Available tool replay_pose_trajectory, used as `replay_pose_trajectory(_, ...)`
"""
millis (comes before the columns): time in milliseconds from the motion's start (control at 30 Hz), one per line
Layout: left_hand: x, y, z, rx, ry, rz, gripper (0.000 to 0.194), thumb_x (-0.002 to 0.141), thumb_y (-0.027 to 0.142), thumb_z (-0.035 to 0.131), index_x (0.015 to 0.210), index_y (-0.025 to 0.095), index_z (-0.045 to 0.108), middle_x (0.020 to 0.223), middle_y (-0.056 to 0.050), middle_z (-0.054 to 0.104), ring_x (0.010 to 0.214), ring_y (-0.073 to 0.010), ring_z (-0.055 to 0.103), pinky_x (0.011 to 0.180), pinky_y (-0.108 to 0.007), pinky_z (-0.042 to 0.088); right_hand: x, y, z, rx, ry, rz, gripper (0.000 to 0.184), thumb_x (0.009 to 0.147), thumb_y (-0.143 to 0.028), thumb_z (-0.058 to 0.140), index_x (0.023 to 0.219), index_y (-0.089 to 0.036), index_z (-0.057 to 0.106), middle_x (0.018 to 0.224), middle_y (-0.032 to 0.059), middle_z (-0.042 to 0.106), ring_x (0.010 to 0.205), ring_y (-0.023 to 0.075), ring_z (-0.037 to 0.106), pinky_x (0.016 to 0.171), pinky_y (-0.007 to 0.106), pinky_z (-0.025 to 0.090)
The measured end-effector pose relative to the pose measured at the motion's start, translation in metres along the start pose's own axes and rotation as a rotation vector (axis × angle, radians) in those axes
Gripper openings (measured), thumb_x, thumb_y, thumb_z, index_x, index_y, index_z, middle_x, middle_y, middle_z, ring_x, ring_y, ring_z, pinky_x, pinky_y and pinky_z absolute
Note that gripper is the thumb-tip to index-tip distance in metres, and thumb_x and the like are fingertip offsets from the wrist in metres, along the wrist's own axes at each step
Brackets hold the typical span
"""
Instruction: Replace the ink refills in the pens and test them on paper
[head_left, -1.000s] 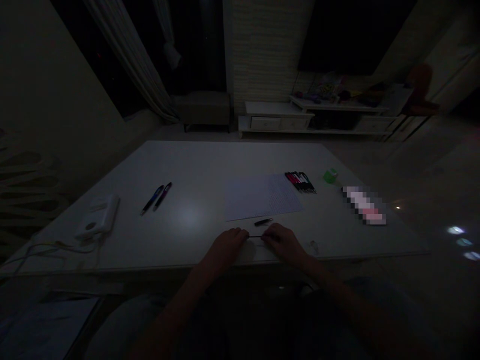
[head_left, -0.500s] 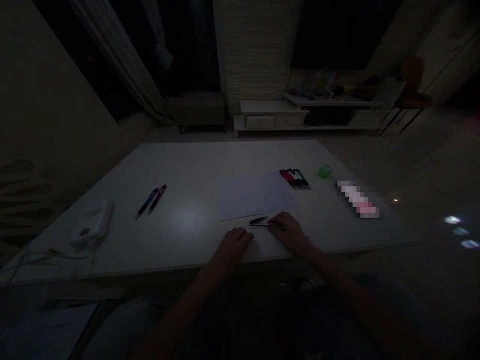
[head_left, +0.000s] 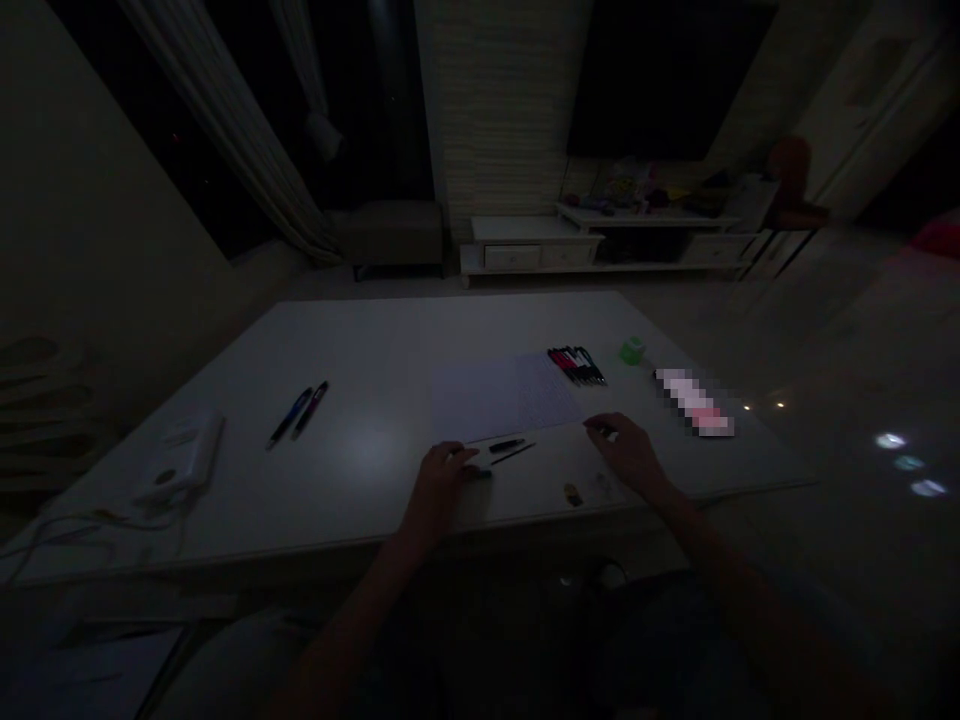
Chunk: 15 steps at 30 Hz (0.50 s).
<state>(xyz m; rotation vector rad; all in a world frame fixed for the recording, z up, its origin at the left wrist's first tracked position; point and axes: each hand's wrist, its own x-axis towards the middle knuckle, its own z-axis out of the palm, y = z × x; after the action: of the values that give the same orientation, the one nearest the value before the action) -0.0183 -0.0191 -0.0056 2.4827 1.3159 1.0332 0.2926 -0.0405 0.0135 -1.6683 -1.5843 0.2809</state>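
Observation:
My left hand rests near the table's front edge, its fingers curled at a short dark pen part that pokes out beneath them. Just beyond lie a black pen barrel and a thin dark pen refill, both apart from my hands. My right hand is over the table to the right, thumb and fingertips pinched together by the paper's near corner. Whatever may be between them is too small to make out. A small yellowish and dark piece sits between my hands, near the edge.
A sheet of paper, partly written on, lies mid-table. Several pens are grouped at its right, by a green container and a blurred-out phone-like object. Two pens and a white box with cables are left.
My right hand has moved right, away from the pen parts; my left hand has shifted slightly left. The refill lies loose, and the dark part by my left hand and the yellowish piece now show.

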Motion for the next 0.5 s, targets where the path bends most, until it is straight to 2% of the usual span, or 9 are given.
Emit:
replay_pose_trajectory(100,-0.001,-0.011,-0.012,0.011,0.053,-0.098,0.019,0.085,0.02,0.047,0.097,0.021,0.061,0.097,-0.006,0.057,0.092,-0.0183,0.054,0.083,-0.036,0.046,0.002,0.003,-0.006,-0.051,0.003,0.025,0.019,0.075,-0.025,0.05,0.084,-0.017,0.064,0.081,0.0054,0.063,0.069,0.0161,0.058,0.072,0.031,0.044)
replay_pose_trajectory(333,-0.013,-0.037,-0.034,0.143,0.055,-0.229,0.024,0.087,0.024,0.04,0.094,0.018,0.062,0.094,-0.008,0.06,0.087,-0.0203,0.054,0.081,-0.036,0.045,-0.005,0.016,-0.002,-0.267,-0.124,0.045,0.02,0.074,-0.02,0.05,0.086,-0.017,0.065,0.083,0.0068,0.062,0.076,0.018,0.057,0.075,0.031,0.042)
replay_pose_trajectory(500,-0.016,-0.038,-0.038,0.211,0.068,-0.246,0.025,0.088,0.028,0.04,0.092,0.016,0.062,0.091,-0.009,0.061,0.084,-0.0213,0.054,0.079,-0.036,0.044,-0.008,0.031,0.003,-0.343,-0.117,0.046,0.019,0.077,-0.018,0.048,0.086,-0.016,0.065,0.085,0.0088,0.061,0.08,0.0189,0.056,0.075,0.03,0.042)
